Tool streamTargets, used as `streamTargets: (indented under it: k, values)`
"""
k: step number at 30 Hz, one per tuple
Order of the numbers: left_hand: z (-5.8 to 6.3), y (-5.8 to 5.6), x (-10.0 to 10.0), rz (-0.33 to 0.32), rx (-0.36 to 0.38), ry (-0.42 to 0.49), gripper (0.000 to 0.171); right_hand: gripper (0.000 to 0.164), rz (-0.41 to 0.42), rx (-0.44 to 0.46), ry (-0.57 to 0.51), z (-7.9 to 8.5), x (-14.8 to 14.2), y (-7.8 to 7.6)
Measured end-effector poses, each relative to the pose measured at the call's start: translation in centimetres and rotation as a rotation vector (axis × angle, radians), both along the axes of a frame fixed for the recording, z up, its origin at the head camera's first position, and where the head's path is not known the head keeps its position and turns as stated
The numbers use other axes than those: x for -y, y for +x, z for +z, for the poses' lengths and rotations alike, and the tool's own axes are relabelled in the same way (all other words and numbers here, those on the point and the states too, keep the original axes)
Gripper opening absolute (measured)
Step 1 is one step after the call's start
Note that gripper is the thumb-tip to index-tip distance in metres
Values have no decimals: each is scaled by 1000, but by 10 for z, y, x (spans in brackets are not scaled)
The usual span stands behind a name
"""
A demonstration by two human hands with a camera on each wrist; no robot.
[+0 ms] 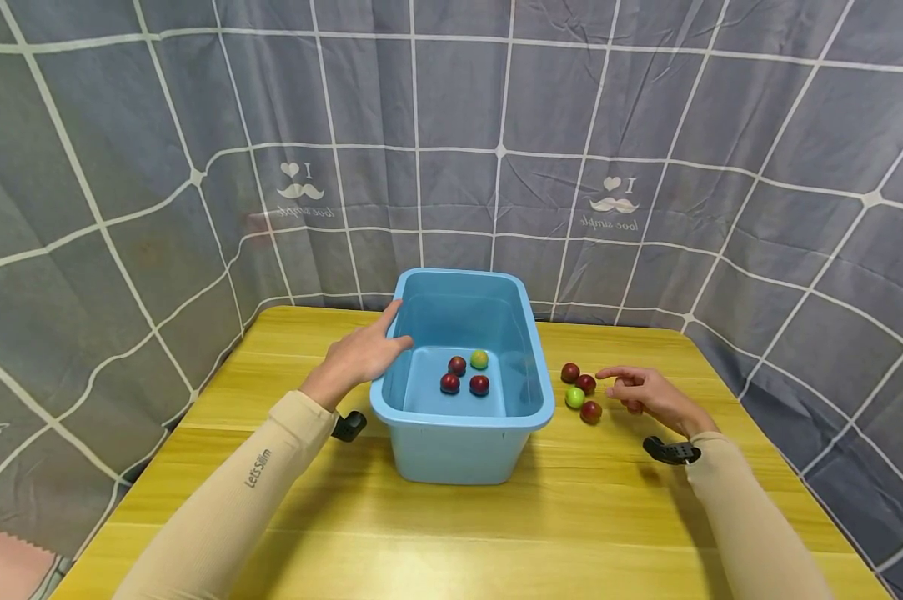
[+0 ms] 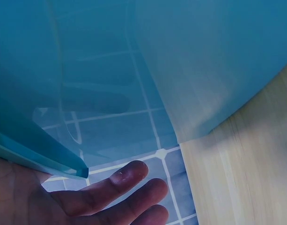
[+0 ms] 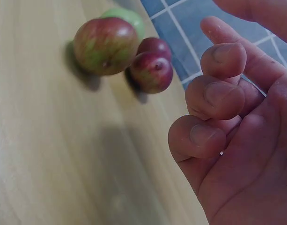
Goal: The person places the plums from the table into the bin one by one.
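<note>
My left hand (image 1: 368, 352) holds the left rim of a blue plastic tub (image 1: 451, 450), thumb inside and fingers outside. In the left wrist view these fingers (image 2: 129, 199) stretch loosely below the rim. Three dark red plums (image 1: 449, 383) and a yellow-green one (image 1: 479, 359) lie on the tub's floor. Right of the tub, more red plums (image 1: 590, 412) and a bright green one (image 1: 574, 397) form a cluster on the table. My right hand (image 1: 657, 396) hovers just right of them, index finger extended, other fingers (image 3: 213, 96) loosely curled with no plum visible in them.
The yellow wooden table (image 1: 421, 533) carries the tub near its middle. A grey curtain (image 1: 451, 192) with white grid lines hangs behind the table and along both sides. Black wrist straps (image 1: 672, 451) show at both cuffs.
</note>
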State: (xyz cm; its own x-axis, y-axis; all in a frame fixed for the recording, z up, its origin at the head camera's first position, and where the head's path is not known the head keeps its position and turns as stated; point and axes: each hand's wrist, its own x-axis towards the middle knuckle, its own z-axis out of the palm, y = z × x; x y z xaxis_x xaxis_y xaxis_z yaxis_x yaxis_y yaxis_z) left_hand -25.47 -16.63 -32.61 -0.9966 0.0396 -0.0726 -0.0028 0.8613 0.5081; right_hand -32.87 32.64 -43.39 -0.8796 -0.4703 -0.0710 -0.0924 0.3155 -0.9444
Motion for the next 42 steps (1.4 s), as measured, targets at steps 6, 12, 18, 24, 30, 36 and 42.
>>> streamTargets:
  k: [6,12,18,24,30,36,42]
  values:
    - [-1,-1,0,-2,-1,-4,78,51,3,-5,19,-13,-3,0]
    - [-1,-1,-1,1,-8,-5,78,50,2,-19,75,-24,-4,0]
    - [0,0,0,-2,-6,-3,78,48,-18,-21,79,-31,-2,-1]
    - [0,0,0,-3,-4,-4,78,47,-48,-39,140,-37,0,-1]
    - [1,0,0,-6,-2,1,78,48,-47,-35,180,-39,1,-2]
    - [1,2,0,-5,-4,4,78,51,-45,-34,207,-38,3,-2]
    - [1,1,0,-5,-3,5,78,49,-49,-39,229,-37,2,-1]
